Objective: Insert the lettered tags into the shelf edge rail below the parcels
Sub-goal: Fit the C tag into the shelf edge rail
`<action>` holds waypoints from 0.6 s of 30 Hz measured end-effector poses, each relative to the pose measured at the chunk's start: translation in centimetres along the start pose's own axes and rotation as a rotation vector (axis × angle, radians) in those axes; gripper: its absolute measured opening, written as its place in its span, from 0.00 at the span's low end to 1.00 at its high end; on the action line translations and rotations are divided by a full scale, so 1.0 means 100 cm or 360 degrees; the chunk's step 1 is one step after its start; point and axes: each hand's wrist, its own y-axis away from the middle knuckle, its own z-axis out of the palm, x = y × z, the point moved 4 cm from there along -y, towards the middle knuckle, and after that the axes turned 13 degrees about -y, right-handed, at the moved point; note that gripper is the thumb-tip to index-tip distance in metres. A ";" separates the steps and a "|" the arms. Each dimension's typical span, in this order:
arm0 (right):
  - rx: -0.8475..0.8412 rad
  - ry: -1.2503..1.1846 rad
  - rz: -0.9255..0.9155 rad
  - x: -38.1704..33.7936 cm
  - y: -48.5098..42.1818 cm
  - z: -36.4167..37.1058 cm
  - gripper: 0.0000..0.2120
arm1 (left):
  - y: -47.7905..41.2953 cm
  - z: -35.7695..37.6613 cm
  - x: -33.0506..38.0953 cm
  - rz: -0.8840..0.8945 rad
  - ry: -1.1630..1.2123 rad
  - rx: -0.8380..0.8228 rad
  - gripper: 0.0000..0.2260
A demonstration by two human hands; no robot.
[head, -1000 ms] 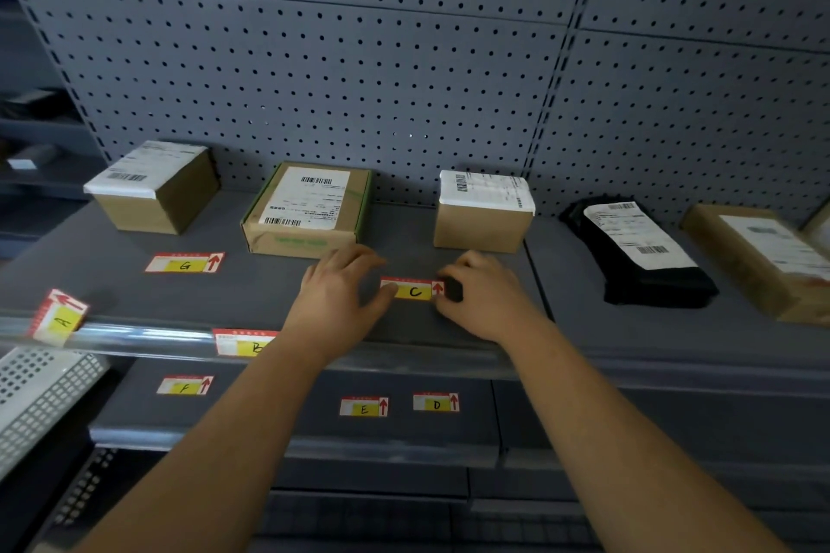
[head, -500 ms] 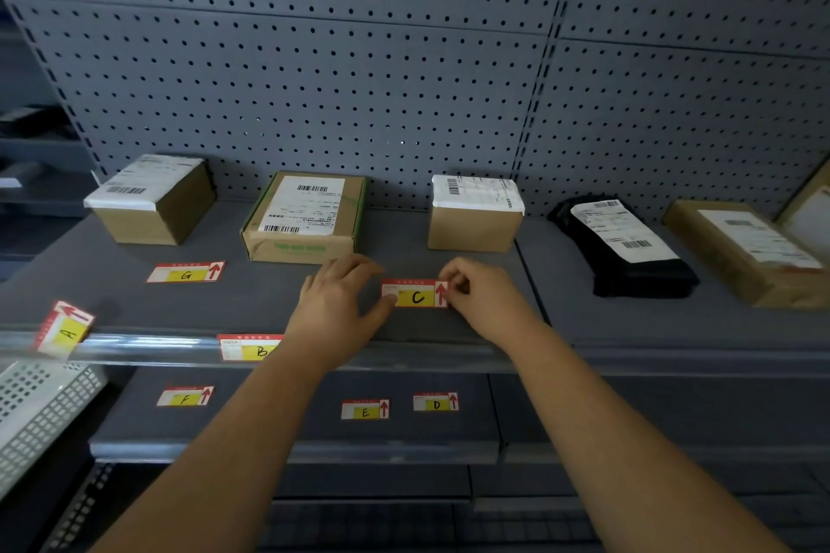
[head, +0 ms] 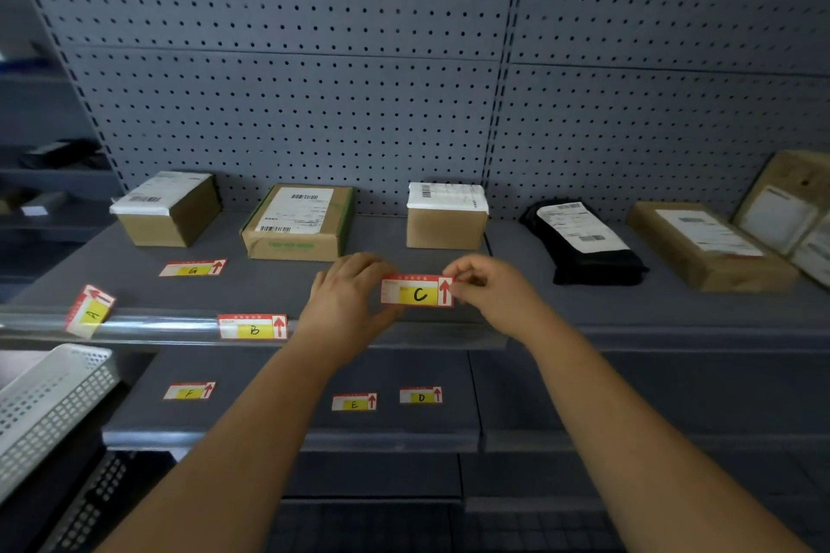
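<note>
With left hand and right hand, held tag C by its two short ends: left fingers curled round the left end, right thumb and forefinger pinching the right end beside the red arrow. Found tag C level and facing the camera, over the front of the upper shelf, in front of the small box and just above the clear rail, not seated in it. Could not tell whether its lower edge touched the shelf.

Saw tag B upright in the rail, just left of the left hand, below the green-taped box. Saw tag A further left, tilted, its lower part behind the rail. Noted tag G flat on the upper shelf before the left box.

Noted tag F, tag E and tag D flat on the lower shelf, E and D near each other, F well apart to the left. Spotted a black bag and a flat brown parcel to the right.
</note>
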 end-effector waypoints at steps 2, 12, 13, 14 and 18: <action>0.0031 0.0025 -0.0029 -0.003 0.017 -0.003 0.06 | 0.008 -0.004 0.008 0.0027 0.0015 0.0028 0.21; 0.0140 0.0733 -0.0427 -0.027 0.118 0.017 0.15 | 0.070 -0.036 0.028 0.0131 0.0150 0.0078 0.20; 0.0151 0.0726 -0.0439 -0.026 0.128 0.021 0.15 | 0.078 -0.038 0.029 0.0131 0.0165 0.0069 0.20; 0.0161 0.0700 -0.0447 -0.026 0.137 0.024 0.15 | 0.087 -0.039 0.029 0.0130 0.0177 0.0051 0.20; 0.0181 0.0630 -0.0404 -0.019 0.170 0.033 0.17 | 0.118 -0.040 0.033 0.0147 0.0234 0.0022 0.20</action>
